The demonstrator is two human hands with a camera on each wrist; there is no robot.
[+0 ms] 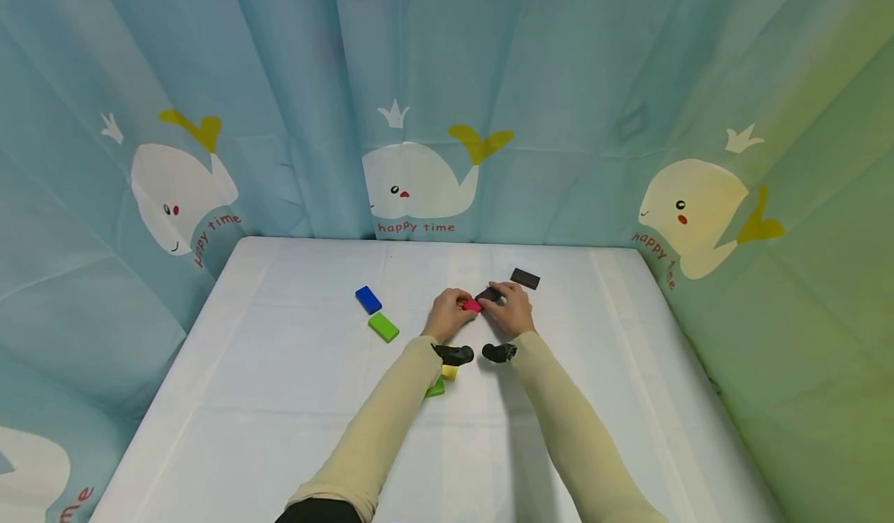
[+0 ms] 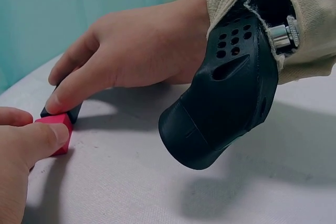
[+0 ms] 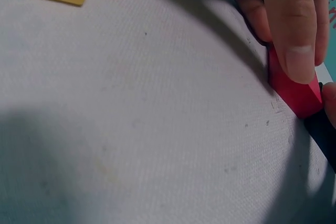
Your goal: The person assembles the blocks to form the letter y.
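Observation:
My left hand (image 1: 448,315) pinches a red block (image 1: 472,305) between thumb and fingers on the white table. Just to its right, my right hand (image 1: 513,310) holds a black block (image 1: 490,295) from above. The two blocks meet end to end, as the right wrist view shows with the red block (image 3: 296,90) against the black one (image 3: 323,135). In the left wrist view, the left thumb lies on top of the red block (image 2: 55,120), and the right hand (image 2: 126,45) covers much of the black block behind it.
Another black block (image 1: 525,278) lies beyond the right hand. To the left are a blue block (image 1: 368,299) and a green block (image 1: 383,327). A yellow block (image 1: 449,372) and a second green block (image 1: 435,388) sit partly hidden by the left forearm. A whale-print curtain (image 1: 559,104) surrounds the table.

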